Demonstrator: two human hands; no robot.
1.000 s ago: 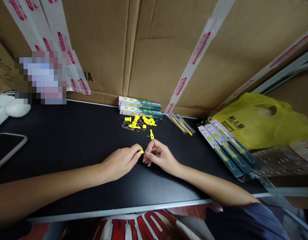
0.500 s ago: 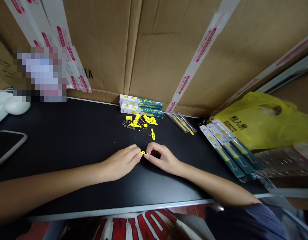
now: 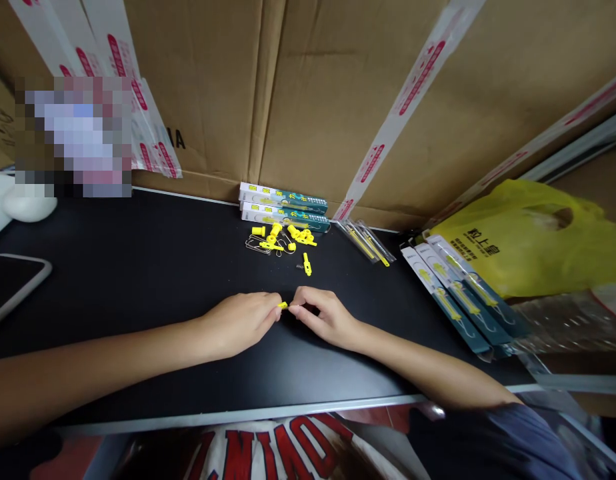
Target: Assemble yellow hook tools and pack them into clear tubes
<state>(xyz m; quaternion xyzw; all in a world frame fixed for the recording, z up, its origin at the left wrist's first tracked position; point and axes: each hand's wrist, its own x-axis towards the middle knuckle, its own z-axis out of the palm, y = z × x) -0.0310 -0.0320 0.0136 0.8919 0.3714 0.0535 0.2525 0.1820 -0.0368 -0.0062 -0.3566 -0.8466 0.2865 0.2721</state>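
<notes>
Your left hand (image 3: 245,321) pinches a yellow plastic piece (image 3: 283,305), right hand (image 3: 329,320) thin metal wire (image 3: 289,307), well within the grey-edged black worktop (image 3: 138,267).

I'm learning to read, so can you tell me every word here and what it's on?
"粒上皇": yellow bag; smaller print unreadable.
"IA": cardboard.
"力计": two back boxes; other print too blurred.
Shirt: big red letters, partly hidden; I can't tell the word.
Tape: red labels, too blurred.
Right-hand boxes: too small.
</notes>
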